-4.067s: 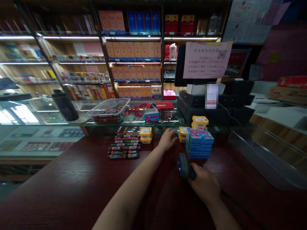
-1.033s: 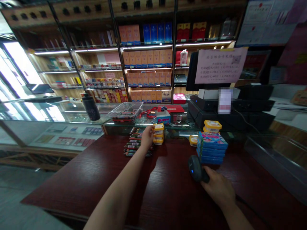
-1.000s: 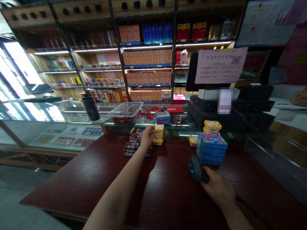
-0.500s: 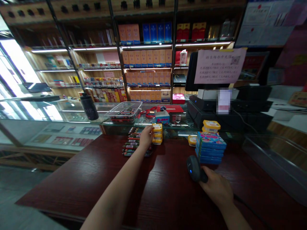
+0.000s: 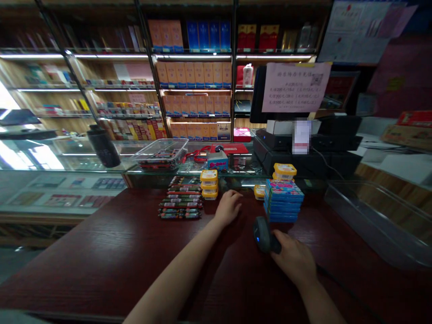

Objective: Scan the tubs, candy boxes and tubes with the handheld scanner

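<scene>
My left hand [image 5: 228, 208] is over the dark wooden counter, fingers partly stretched to the right, with no object visible in it. Just to its left stands a stack of yellow-lidded tubs [image 5: 209, 184]. Beside that stack lie rows of dark, slim wrapped sticks [image 5: 180, 201]. My right hand [image 5: 294, 258] is wrapped round the handle of a black barcode scanner [image 5: 262, 235], whose blue light shows. Beyond the scanner rises a pile of blue boxes [image 5: 283, 202]. Yellow tubs [image 5: 284, 170] show behind the pile, and a single yellow tub [image 5: 259, 192] sits at its left.
A clear plastic bin [image 5: 162, 153] with more sticks is on the glass showcase, near a black bottle [image 5: 104, 146]. Another clear bin [image 5: 374, 225] borders the counter's right side. A monitor [image 5: 258, 94] with a pink notice stands behind, before lit shelves of boxes.
My left hand has moved from the yellow tub stack to the right, away from it. The view has shifted slightly. My right hand still grips the scanner.
</scene>
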The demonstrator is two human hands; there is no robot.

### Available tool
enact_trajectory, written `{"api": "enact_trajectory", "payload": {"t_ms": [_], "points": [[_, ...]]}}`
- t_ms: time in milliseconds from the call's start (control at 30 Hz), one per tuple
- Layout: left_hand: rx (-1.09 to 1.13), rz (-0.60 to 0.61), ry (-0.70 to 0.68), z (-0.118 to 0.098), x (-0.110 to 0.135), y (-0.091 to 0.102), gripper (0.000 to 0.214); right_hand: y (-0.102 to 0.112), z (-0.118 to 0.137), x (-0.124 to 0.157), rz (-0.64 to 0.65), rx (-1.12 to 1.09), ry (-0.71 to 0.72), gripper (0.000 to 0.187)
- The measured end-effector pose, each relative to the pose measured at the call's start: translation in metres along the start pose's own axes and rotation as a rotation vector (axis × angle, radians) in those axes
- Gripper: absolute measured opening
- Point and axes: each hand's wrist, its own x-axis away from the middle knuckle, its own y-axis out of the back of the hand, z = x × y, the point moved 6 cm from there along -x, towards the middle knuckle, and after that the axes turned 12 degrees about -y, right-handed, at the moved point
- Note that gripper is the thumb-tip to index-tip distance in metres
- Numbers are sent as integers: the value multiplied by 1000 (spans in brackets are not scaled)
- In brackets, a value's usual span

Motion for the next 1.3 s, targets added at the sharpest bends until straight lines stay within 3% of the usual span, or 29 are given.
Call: {"api": "enact_trajectory", "payload": {"t_ms": [167,300,500,667,900,1067,1200,1300], "points": [[159,112,20,0,-36,-48,44,-1,0,-2,-4,-5,29,15],[162,192,137,7,-56,-79,51,-2,0,-2,-44,3,49,19],[26,190,243,13,-68,-92,27,1,1,-2,-65,28,47,19],[-22,201,248,13,-60,-79,19,1,0,-2,-42,11,36,16],[-345,271,121,1,-16,-29,18,-3,-2,-4,10,6,7,18],[-333,159,210,-11,17,6,17,-1,-2,-3,42,-14,-8,21],[-171,47,333,-10,40,13,19,0,-2,-1,15,-1,-3,27],[-38,-96,346,-5,50,14,16,0,0,1,11,0,9,26]]}}
